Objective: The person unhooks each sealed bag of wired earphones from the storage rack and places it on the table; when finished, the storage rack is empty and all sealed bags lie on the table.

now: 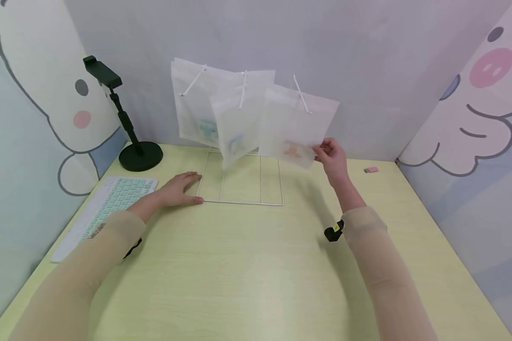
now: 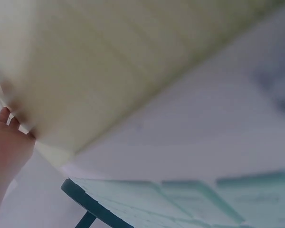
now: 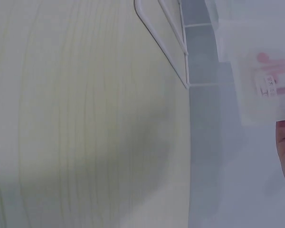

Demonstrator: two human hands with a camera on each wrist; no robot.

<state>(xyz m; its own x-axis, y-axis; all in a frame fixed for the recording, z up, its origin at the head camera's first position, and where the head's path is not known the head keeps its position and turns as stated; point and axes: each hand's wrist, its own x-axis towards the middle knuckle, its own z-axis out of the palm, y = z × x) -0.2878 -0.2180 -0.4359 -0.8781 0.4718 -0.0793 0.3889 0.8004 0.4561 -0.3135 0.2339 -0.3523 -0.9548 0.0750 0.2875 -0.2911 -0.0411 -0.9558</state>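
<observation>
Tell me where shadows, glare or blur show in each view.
Head view: the right sleeve casts a soft shadow on the table, with pale glare toward its lower middle; left wrist view: the keyboard, close to the lens, is blurred, while the left hand looks clearer; right wrist view: a broad, soft-edged shadow crosses the table.

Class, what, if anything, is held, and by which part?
The right hand pinches the rightmost bag by its lower right edge; the left hand just touches the left end of the wire rack.
</observation>
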